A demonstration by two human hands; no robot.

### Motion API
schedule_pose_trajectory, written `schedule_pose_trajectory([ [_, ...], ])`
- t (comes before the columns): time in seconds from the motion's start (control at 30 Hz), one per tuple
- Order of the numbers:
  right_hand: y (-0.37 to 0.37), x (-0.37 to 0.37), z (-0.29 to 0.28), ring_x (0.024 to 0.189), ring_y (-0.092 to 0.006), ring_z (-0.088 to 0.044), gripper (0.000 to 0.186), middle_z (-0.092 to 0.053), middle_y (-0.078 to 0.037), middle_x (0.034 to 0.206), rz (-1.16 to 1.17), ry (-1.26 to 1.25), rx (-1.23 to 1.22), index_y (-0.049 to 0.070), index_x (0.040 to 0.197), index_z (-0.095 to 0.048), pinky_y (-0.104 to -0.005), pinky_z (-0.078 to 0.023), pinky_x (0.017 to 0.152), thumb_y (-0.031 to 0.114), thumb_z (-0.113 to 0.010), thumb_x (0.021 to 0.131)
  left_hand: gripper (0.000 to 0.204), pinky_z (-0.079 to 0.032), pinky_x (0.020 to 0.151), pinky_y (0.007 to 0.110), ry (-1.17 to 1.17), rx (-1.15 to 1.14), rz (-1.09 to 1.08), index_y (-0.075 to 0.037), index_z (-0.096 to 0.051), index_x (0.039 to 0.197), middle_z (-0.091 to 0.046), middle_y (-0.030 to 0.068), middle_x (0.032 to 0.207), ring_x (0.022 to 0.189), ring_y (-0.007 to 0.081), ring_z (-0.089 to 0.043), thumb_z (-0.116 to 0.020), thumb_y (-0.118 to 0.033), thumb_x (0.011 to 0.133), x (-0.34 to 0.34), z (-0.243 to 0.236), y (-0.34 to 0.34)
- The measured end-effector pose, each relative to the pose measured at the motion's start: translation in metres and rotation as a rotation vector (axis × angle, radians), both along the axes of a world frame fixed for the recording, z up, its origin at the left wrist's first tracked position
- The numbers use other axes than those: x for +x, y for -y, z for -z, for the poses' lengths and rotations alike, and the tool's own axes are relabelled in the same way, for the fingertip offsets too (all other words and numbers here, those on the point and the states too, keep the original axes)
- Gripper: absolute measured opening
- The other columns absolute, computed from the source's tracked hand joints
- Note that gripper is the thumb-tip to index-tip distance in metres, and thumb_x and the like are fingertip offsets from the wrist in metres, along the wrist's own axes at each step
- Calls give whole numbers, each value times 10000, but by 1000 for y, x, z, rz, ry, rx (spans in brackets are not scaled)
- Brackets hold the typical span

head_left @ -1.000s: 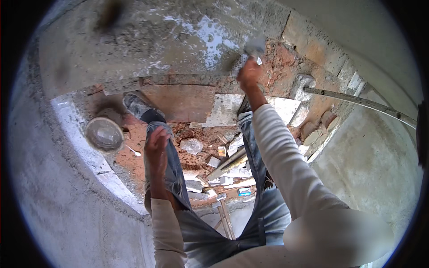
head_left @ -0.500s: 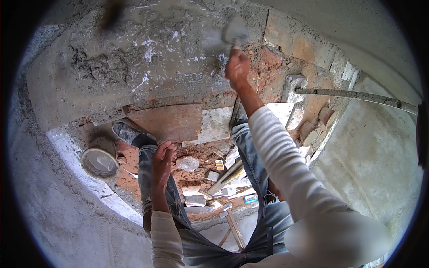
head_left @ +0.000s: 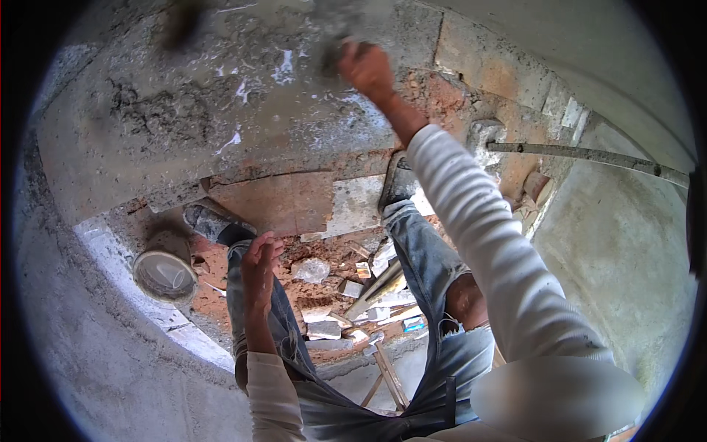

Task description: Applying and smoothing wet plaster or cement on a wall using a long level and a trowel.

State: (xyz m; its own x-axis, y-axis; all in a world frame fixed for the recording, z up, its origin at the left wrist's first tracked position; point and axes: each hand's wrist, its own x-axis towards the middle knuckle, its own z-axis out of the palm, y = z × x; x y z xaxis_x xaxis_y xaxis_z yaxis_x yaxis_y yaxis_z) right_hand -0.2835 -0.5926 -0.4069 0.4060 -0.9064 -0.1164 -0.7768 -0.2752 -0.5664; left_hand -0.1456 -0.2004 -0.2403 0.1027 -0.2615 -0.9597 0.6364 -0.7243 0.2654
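My right hand (head_left: 368,71) is closed round the handle of a trowel (head_left: 337,10), whose grey blade is smeared by motion. It reaches over a wet mortar surface (head_left: 221,66) with rough lumps and whitish wet streaks. Whether the blade touches the mortar, I cannot tell. My left hand (head_left: 260,261) hangs over my left thigh, fingers loosely bent and apart, with nothing visible in it. To its left stands a round bucket (head_left: 165,276) with a greyish content.
Boards (head_left: 272,202) line the mortar's near edge beside my feet. Between my legs lie rubble and wood scraps (head_left: 375,295) on reddish soil. A long bar (head_left: 589,152) juts in from the right, by a mortar-caked block (head_left: 486,136). Concrete walls curve around both sides.
My right hand has swept left and slightly farther away with the trowel. My right forearm has followed, uncovering more of my right knee. My left hand has barely shifted.
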Motion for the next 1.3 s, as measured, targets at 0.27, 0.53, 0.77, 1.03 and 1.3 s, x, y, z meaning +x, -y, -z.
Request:
schedule_pose_trajectory([
  [0.27, -104, -127, -44, 621, -307, -663, 315, -661, -190, 703, 363, -40, 160, 31, 906, -661, -406, -488, 554, 281, -506, 1019, 522, -469, 908, 291, 10, 10, -11, 18, -548, 1342, -658, 128, 1151, 1022, 174, -624, -619, -369, 1000, 2, 9, 7],
  [0.53, -233, -81, -66, 773, -467, -645, 543, -649, -310, 815, 577, -212, 375, -14, 830, -609, -538, -467, 689, 476, -466, 1015, 524, -460, 890, 270, 50, 50, 5, 10, -546, 1348, -651, 115, 1146, 1001, 138, -610, -618, -375, 1000, 14, 4, -2],
  [0.77, -249, 5, -52, 774, -433, -674, 401, -680, -280, 842, 654, -77, 317, -5, 989, -684, -493, -514, 693, 347, -492, 1005, 449, -452, 734, 225, 35, 53, -71, 48, -572, 1282, -661, 98, 1051, 838, 84, -582, -620, -302, 1004, 18, 9, -3],
  [1.03, -206, 47, -59, 577, -262, -664, 273, -652, -145, 646, -40, -129, -9, 63, 1063, -648, -441, -518, 521, 305, -550, 984, 436, -445, 724, 217, 68, 29, -109, 50, -581, 1277, -667, 111, 1045, 844, 87, -581, -636, -277, 994, 25, 4, -9],
  [1.3, -102, -45, -9, 737, -507, -644, 555, -656, -323, 770, 561, -189, 223, -50, 852, -703, -555, -480, 686, 439, -475, 982, 434, -479, 819, 230, 30, 9, -152, 7, -594, 1293, -686, 103, 1090, 956, 135, -640, -650, -294, 986, 27, 2, -3],
])
